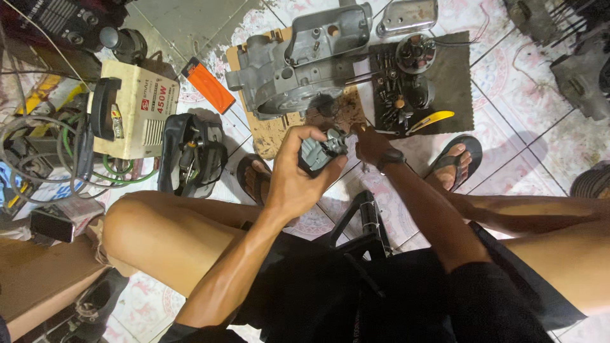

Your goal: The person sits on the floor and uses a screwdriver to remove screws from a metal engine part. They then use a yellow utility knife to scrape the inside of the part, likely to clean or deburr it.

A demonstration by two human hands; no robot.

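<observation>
A matt grey cast-metal engine casing (298, 70) rests on a stained, rough wooden board (273, 130); beside it, oily metal parts (400, 95) lie on a dark cloth mat (454, 82). The floor tiles (508, 114) look glossy; the orange box (210, 84) seems smooth plastic.

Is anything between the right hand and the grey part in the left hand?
Nothing visible. The left hand grips the small grey metal part above the tiled floor, and the right hand is right beside it, fingers reaching its edge. Whether they actually touch it is hard to tell.
</observation>
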